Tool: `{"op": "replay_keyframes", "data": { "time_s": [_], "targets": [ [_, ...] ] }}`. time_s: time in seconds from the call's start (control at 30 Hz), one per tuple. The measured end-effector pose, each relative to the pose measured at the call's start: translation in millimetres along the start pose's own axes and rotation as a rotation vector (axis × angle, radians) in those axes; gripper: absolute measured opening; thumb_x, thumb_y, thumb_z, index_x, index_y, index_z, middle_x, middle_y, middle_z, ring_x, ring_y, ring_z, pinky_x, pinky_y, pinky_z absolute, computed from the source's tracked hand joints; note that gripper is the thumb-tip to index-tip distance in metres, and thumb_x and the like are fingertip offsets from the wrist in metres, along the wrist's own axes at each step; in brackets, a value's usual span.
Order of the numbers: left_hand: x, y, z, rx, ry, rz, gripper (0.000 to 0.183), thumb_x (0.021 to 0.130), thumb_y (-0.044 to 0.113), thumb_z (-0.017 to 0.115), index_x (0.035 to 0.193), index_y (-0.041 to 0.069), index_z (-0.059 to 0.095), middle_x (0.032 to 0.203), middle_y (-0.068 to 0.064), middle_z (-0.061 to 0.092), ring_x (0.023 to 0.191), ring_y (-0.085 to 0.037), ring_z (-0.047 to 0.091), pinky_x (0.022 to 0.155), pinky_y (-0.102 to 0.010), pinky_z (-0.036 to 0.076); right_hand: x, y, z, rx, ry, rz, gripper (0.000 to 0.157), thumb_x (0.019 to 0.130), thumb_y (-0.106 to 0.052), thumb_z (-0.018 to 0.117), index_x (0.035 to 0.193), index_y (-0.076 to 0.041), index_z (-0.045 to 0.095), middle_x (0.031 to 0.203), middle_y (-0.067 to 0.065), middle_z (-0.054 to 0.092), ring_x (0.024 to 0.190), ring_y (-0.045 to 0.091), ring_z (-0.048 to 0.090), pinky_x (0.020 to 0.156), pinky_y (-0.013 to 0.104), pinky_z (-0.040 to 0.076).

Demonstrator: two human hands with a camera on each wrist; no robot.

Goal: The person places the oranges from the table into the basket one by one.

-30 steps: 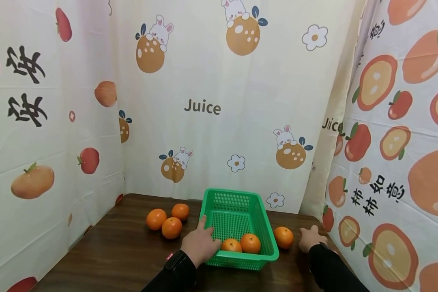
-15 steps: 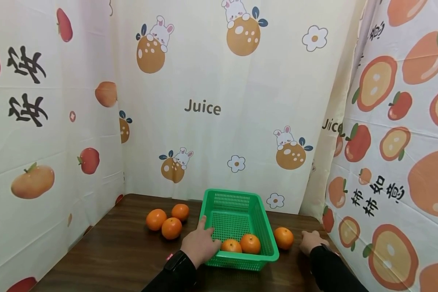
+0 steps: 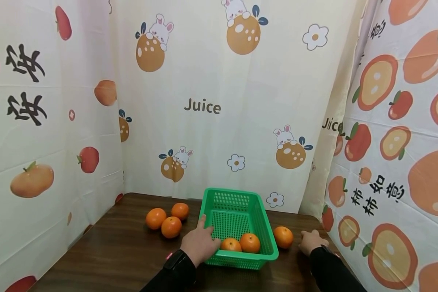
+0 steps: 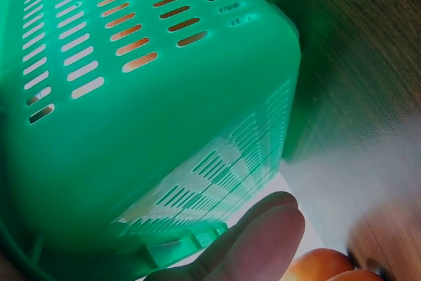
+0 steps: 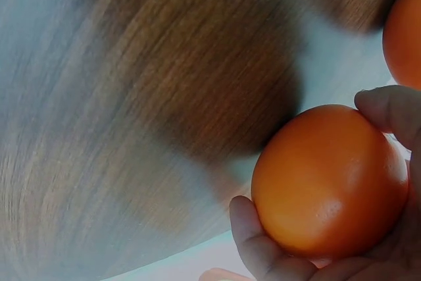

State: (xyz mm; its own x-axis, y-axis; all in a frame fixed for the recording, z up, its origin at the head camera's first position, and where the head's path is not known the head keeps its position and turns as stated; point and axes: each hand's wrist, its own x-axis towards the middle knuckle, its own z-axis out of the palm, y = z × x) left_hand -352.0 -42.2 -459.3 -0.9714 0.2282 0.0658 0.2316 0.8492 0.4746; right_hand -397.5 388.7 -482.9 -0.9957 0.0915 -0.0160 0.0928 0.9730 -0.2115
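A green plastic basket (image 3: 233,259) stands on the table with two oranges (image 3: 250,243) at its near end. My left hand (image 3: 200,245) holds the basket's near left corner, thumb over the rim; in the left wrist view its straight fingers (image 4: 263,241) show beside the outer wall. To the right of the basket, my right hand (image 3: 312,242) rests low at the table. In the right wrist view, its thumb and fingers curl round an orange (image 5: 329,182), which the hand hides in the head view. Another orange (image 3: 283,237) lies between basket and right hand.
Three oranges (image 3: 171,227) lie grouped on the dark wooden table (image 3: 113,251), left of the basket. Printed cloth hangs behind the table (image 3: 204,134) and along both sides, close to the right arm.
The fingers of my right hand have drawn in, and the hand has shifted very slightly to the right. My left hand, the basket and the visible oranges stay in place.
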Motion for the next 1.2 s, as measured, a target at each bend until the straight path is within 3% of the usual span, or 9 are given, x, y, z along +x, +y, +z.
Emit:
{"op": "replay_keyframes", "data": {
  "time_s": [0.13,0.3,0.6,0.93,1.2],
  "targets": [
    [0.8,-1.2,1.9,0.002,0.001,-0.001,0.058,0.097,0.042,0.057,0.146,0.014,0.066,0.176,-0.016,0.026,0.074,-0.024,0.061,0.062,-0.039,0.044,-5.2,-0.7,0.7,0.010,0.022,-0.019,0.026,0.091,-0.015,0.076,0.112,-0.002,0.068,0.105,0.028,0.054,0.093,0.046,0.053,0.081,0.063,0.044],
    [2.0,-1.1,1.9,0.002,0.001,0.003,0.058,0.097,0.043,0.057,0.146,0.013,0.066,0.176,-0.016,0.026,0.076,-0.025,0.063,0.064,-0.040,0.046,-7.3,-0.7,0.6,-0.006,0.014,0.002,0.040,0.091,-0.016,0.077,0.126,0.000,0.068,0.114,0.033,0.055,0.093,0.049,0.054,0.084,0.063,0.045],
    [1.7,-1.2,2.2,0.002,0.006,-0.014,0.059,0.096,0.043,0.058,0.145,0.013,0.067,0.176,-0.016,0.027,0.077,-0.027,0.065,0.067,-0.043,0.050,-10.7,-0.9,0.9,0.006,0.028,-0.002,0.051,0.090,-0.018,0.079,0.135,0.002,0.065,0.119,0.037,0.055,0.090,0.053,0.053,0.084,0.065,0.045],
    [0.8,0.6,2.4,-0.007,-0.015,-0.018,0.058,0.097,0.043,0.057,0.146,0.013,0.066,0.176,-0.016,0.026,0.078,-0.027,0.064,0.068,-0.044,0.049,-9.9,1.5,10.4,-0.040,0.026,0.000,0.043,0.091,-0.018,0.080,0.130,-0.002,0.068,0.113,0.031,0.055,0.088,0.048,0.054,0.081,0.062,0.047],
    [3.7,-2.1,4.1,0.000,0.009,-0.018,0.058,0.097,0.045,0.058,0.145,0.013,0.068,0.176,-0.016,0.027,0.077,-0.026,0.065,0.068,-0.044,0.051,-9.6,0.4,12.7,-0.071,0.041,-0.015,0.049,0.092,-0.017,0.079,0.136,0.001,0.066,0.116,0.033,0.055,0.089,0.048,0.055,0.081,0.059,0.045]
  ]
}}
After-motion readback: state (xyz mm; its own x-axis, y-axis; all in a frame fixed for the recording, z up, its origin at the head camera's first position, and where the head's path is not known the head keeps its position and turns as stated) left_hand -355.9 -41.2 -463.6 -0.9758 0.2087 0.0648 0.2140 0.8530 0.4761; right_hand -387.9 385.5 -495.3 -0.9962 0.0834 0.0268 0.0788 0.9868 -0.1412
